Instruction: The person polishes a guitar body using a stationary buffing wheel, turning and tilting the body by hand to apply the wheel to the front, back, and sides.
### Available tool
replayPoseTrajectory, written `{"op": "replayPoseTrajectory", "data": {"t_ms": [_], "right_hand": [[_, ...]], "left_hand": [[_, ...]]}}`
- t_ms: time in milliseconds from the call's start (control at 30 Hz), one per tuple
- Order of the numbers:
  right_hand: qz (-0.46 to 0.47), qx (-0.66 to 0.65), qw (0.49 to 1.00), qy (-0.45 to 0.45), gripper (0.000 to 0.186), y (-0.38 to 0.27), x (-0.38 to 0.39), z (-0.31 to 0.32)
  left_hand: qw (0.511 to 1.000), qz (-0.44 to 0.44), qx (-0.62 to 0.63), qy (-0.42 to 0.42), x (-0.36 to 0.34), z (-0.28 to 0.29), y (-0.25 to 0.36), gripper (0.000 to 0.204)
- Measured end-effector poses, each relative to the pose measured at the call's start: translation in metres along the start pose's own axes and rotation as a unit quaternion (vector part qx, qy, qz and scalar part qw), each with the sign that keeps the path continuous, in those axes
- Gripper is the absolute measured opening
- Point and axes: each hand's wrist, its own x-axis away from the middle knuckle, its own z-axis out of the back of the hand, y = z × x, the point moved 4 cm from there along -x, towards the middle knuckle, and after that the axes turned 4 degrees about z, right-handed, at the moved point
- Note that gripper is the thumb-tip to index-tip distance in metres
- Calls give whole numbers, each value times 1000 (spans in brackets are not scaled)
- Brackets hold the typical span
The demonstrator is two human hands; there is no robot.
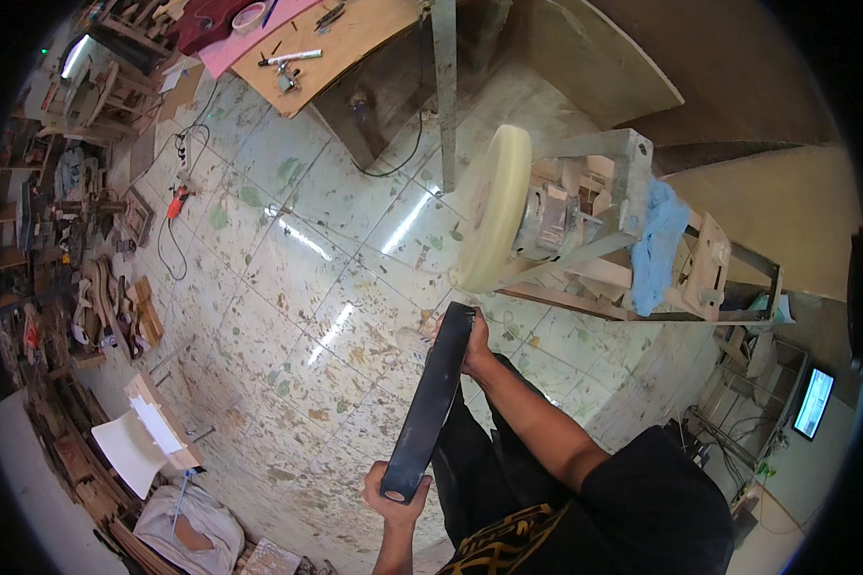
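A long, dark, flat-sided bar (pixel 429 398) lies diagonally across the middle of my view, held in both my hands. My left hand (pixel 384 489) grips its lower end, where a small light oval shows. My right hand (pixel 475 340) is closed round the upper end, just below a large pale-yellow buffing wheel (pixel 503 206). The wheel is mounted with a metal motor housing (pixel 547 216) on a metal stand (pixel 633 168), over which a light-blue cloth (pixel 654 249) hangs.
Behind is a workbench (pixel 321 53) with small tools and a metal post (pixel 444 115). A cord with an orange tool (pixel 175 203) lies on the tiled floor (pixel 288 278). Wood piles (pixel 105 297) and a white chair (pixel 125 450) line the left; a screen (pixel 813 402) stands right.
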Motion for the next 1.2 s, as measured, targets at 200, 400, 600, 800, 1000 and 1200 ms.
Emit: {"op": "replayPoseTrajectory", "data": {"t_ms": [200,400,600,800,1000,1200], "right_hand": [[-12,-17,999,-29,58,-11,0,-20],[-22,-65,998,-6,41,-9,-22,-3],[-17,-24,999,28,35,-11,-5,-8],[-20,-33,998,40,32,0,-21,19],[-32,-47,996,67,31,9,-27,25],[-47,-82,994,58,37,14,-35,25]], "left_hand": [[1000,20,-17,-7,-11,-8,-8,67],[993,-50,-107,-23,-36,-18,17,68],[996,-21,-77,-32,-53,-30,35,60],[995,13,-83,-46,-64,-42,51,57],[996,50,-47,-50,-72,-50,55,51],[997,11,-61,-50,-75,-50,56,55]]}}
